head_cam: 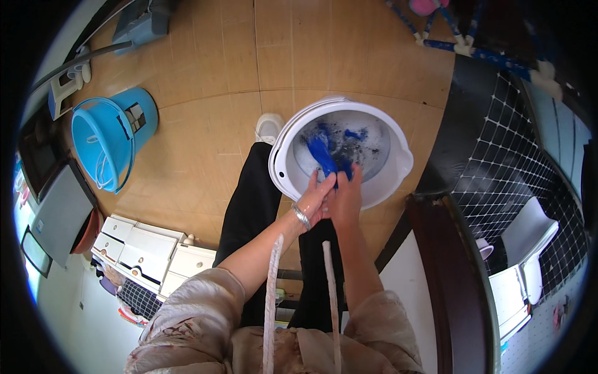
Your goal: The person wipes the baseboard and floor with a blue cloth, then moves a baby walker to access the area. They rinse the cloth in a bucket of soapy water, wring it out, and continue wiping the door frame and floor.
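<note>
A white plastic bucket with water in it stands on the floor in front of me. Wet blue cloth hangs from my hands into the water, and more blue cloth shows at the surface. My left hand, with a silver bracelet at the wrist, pinches the cloth over the bucket's near rim. Close against it, my right hand has its fingers on the same cloth; parts of both grips are hidden by the fingers.
A light blue bucket with a white cord inside stands at the left. White drawers are at the lower left. A dark wooden door edge lies at the right, beside a black tiled floor. My white shoe is left of the white bucket.
</note>
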The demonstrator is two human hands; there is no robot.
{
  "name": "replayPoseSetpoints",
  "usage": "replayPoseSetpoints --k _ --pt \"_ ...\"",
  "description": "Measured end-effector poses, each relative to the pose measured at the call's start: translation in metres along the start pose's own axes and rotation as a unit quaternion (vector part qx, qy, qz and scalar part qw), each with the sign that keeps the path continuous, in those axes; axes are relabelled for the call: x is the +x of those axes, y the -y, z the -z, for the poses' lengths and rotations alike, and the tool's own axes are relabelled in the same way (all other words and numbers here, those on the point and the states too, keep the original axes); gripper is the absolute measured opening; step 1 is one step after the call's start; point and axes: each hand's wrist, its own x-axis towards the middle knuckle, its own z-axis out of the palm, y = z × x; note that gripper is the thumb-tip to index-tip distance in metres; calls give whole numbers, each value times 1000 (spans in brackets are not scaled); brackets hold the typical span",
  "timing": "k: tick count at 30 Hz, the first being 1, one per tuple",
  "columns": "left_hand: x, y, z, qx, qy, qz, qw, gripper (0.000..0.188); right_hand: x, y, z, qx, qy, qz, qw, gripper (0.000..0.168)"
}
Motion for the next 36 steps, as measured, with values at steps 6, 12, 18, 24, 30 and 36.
replayPoseSetpoints --k 6,12,18,24,30,36 --pt "-49 5 -42 14 56 78 995 42 -71 56 107 48 -8 124 991 29" --pt "-18 -2 -39 96 -1 83 992 18 -125 95 188 128 9 123 984 29" --pt "-26 -6 -48 177 -3 55 983 36 -151 100 235 219 -37 90 971 34" --pt "-99 6 -76 55 135 69 987 63 -51 50 220 430 -149 -158 876 37" --pt "-139 17 -86 41 187 47 980 58 -32 21 115 761 -62 -283 580 46" --pt "-149 28 -69 10 191 89 977 56 -53 58 121 906 18 -231 353 51"
